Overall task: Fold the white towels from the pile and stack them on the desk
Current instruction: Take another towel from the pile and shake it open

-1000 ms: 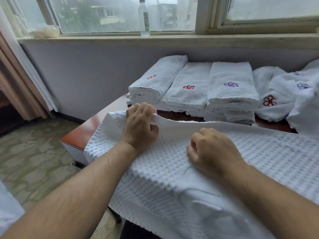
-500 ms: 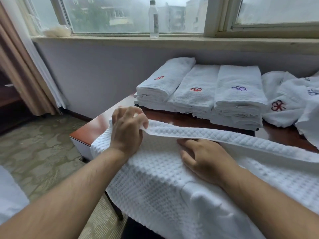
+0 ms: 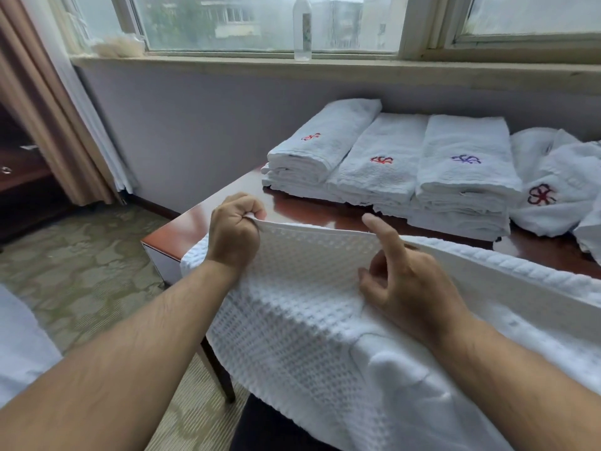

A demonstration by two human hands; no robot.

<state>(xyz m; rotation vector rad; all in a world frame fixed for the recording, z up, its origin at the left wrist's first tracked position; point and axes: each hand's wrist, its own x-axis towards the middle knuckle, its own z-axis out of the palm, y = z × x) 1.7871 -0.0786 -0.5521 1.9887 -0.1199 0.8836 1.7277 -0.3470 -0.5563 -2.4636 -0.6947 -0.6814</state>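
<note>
Head view:
Left hand point(image 3: 234, 236): fingers are curling tight round the far edge of the waffle towel point(image 3: 302, 307), near the desk's left end; prob. lifting that edge so it can be carried over as a fold.
Right hand point(image 3: 408, 281): is pinching the same raised edge further right, thumb side behind the cloth, index finger point(image 3: 380, 234) sticking up straight, other fingers curling; seems to be keeping the span betw. both hands taut so the hem is running straight.
Waffle towel: is lying across the desk's point(image 3: 325, 211) near edge & hanging down over it at the front; the held strip is standing up off the cloth, the rest is sagging toward the person. A thicker band of it is trailing off along the near edge to the right.
Folded stacks point(image 3: 390, 167): three neat piles are sitting side by side along the desk's far edge by the wall, embroidered marks up; likely kept back there to leave the near half free for folding.
Unfolded pile point(image 3: 553, 180): is bunching at the far right corner, touching the rightmost stack; the supply yet to do.
Bottle point(image 3: 302, 27): is standing on the window sill, well apart from the work.
Step, by judgement: first fold of this towel is starting, stacking not yet.
</note>
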